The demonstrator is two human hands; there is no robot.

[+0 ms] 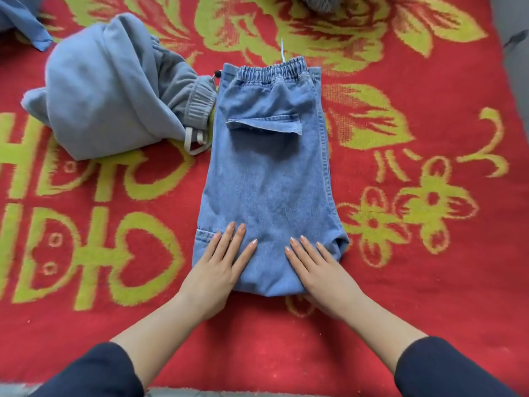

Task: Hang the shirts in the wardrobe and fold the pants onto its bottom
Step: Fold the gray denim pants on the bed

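Blue denim pants (269,173) lie folded lengthwise on the red blanket, elastic waistband at the far end, pocket flap facing up. My left hand (220,267) rests flat on the near left corner of the pants, fingers spread. Flat on the near right corner lies my right hand (320,270), its thumb tucked under the folded edge. Neither hand grips the cloth. To the left sits a bundled pair of grey-blue sweatpants (111,90) with a ribbed waistband and white drawstring.
A red blanket with yellow-green flowers and letters (415,224) covers the whole surface. A blue garment corner (23,21) shows at the top left, a grey fuzzy item (320,2) at the top edge. A grey surface (512,53) borders the right side.
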